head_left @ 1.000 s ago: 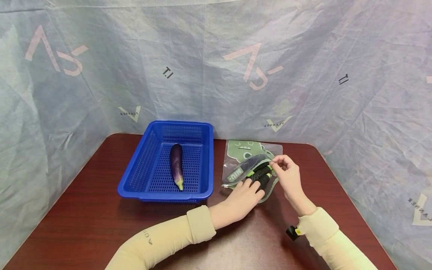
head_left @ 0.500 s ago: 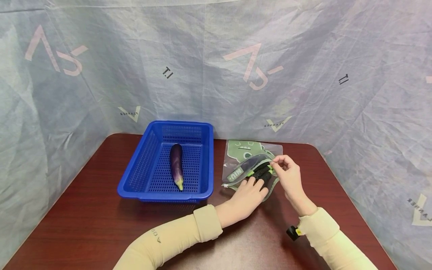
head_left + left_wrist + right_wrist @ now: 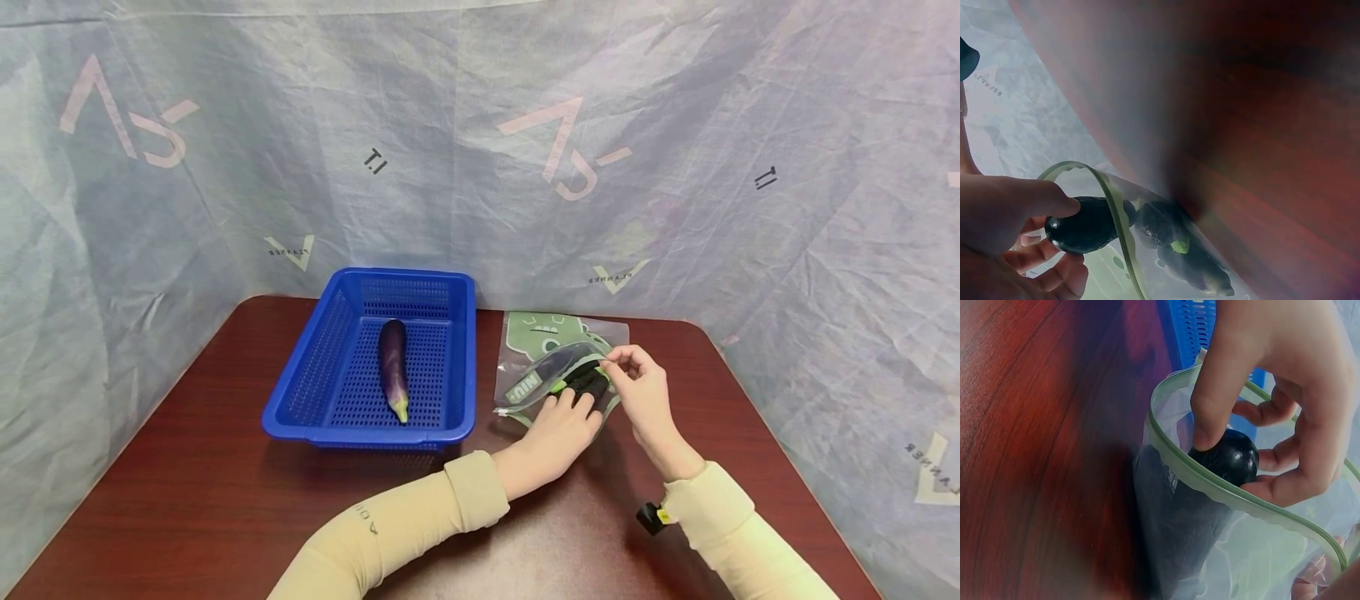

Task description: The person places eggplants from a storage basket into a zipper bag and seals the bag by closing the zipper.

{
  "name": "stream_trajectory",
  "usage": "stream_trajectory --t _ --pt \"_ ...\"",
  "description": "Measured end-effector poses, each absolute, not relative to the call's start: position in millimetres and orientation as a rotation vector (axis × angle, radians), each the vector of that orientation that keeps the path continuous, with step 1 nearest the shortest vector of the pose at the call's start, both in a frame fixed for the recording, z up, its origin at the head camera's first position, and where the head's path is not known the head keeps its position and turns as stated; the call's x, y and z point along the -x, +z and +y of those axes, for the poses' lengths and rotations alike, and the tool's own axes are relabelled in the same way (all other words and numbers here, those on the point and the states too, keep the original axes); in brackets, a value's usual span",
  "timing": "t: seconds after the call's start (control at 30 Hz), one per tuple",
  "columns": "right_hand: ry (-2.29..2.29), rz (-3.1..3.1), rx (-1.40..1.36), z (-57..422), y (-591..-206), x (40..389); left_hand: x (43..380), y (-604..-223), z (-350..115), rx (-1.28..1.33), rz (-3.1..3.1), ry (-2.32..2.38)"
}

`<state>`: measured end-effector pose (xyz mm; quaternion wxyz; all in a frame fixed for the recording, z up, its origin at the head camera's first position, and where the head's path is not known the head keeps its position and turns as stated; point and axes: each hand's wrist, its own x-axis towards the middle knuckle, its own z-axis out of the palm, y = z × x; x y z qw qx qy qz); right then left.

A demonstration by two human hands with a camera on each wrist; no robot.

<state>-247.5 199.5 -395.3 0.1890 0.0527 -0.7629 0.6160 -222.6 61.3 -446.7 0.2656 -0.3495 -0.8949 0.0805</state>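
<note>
My left hand (image 3: 558,437) grips a dark, glossy eggplant (image 3: 1082,228) by its rounded end, thumb on one side and fingers on the other. Most of this eggplant lies inside a clear zip bag (image 3: 521,379) with green printing and a green rim. Beside it in the bag are other dark vegetables (image 3: 1179,250) with a bright green part, seen through the plastic. My right hand (image 3: 641,396) pinches the bag's rim at its right end, and the mouth stands apart. In the right wrist view only a bit of my right hand shows, at the lower right corner.
A blue perforated basket (image 3: 285,429) stands left of the bag, with one purple eggplant (image 3: 392,362) lying in it. Both are on a dark red wooden table (image 3: 187,500). Grey printed cloth (image 3: 450,167) hangs behind and at the sides.
My left hand has moved a little to the right and farther over the bag with the eggplant. My right hand stays at the rim, and the basket has not moved.
</note>
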Motion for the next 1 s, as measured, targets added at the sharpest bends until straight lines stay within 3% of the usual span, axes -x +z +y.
stream_trajectory --t 1.0 --pt "1.77 -2.13 -0.142 196.0 -394.7 248.9 244.0 -454.9 74.9 0.886 -2.42 0.193"
